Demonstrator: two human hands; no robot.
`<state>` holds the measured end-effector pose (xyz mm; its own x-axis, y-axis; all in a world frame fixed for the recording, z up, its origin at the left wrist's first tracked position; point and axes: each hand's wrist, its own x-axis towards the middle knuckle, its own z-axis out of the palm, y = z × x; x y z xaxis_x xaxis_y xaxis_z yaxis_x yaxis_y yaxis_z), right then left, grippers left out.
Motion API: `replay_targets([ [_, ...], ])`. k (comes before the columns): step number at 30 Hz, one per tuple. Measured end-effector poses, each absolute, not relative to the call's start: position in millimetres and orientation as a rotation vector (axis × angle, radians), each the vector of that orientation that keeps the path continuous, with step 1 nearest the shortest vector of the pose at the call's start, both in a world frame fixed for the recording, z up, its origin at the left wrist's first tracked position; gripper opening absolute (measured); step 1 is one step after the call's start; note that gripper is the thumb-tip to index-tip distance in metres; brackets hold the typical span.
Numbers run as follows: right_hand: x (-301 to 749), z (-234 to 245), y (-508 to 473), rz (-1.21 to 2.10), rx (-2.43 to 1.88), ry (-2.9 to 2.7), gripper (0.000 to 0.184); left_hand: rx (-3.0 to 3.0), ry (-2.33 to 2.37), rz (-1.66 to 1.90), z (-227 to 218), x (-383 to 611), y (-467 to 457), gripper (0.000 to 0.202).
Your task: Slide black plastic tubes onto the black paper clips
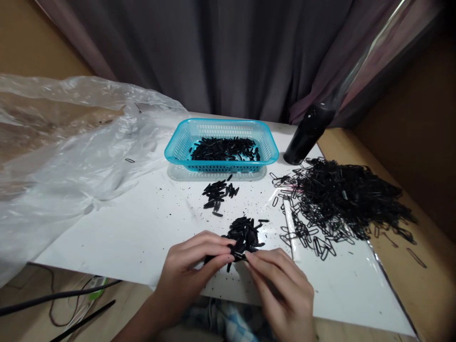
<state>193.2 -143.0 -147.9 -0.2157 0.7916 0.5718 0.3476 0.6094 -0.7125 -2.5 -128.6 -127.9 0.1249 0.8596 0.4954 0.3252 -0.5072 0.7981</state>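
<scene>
My left hand [199, 259] is closed, thumb and fingertips pinching a small black elongated piece [238, 255] at the near side of the table. My right hand [283, 280] pinches the same spot from the other side, its fingertips close to the left ones. The fingers partly hide the piece. Just beyond the fingertips lies a small pile of similar black pieces [245, 230]. Farther off is a second, smaller pile of black pieces [215, 192]. Behind it stands a blue plastic basket [221, 164] with many more black pieces inside.
On the right sprawls a large heap of black wire loops [342, 199], with a white strip [290, 228] beside it. A dark cylinder in clear wrap [306, 135] leans behind. Crumpled clear plastic sheeting [71, 166] covers the left. Cables [60, 297] run below the white tabletop [117, 228].
</scene>
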Motion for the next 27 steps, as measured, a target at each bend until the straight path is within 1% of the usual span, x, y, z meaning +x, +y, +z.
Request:
replay_targets([
  [6,194.7,-149.0,-143.4,0.527,-0.922,-1.829,0.037,1.937,1.152,1.369,-126.6,-2.4,-127.7,0.008],
  [15,193.9,-146.9,-142.0,0.446,-0.917,-1.869,0.033,1.985,1.174,1.352,-127.8,-3.2,-128.3,0.008],
  [22,194.8,-146.9,-142.5,0.486,-0.962,-1.908,0.03,2.168,1.208,1.269,-130.7,-8.3,-129.2,0.009],
  [27,196.2,-146.9,-141.4,0.53,-0.955,-1.904,0.031,2.22,1.14,1.221,-132.0,-11.1,-130.6,0.013],
])
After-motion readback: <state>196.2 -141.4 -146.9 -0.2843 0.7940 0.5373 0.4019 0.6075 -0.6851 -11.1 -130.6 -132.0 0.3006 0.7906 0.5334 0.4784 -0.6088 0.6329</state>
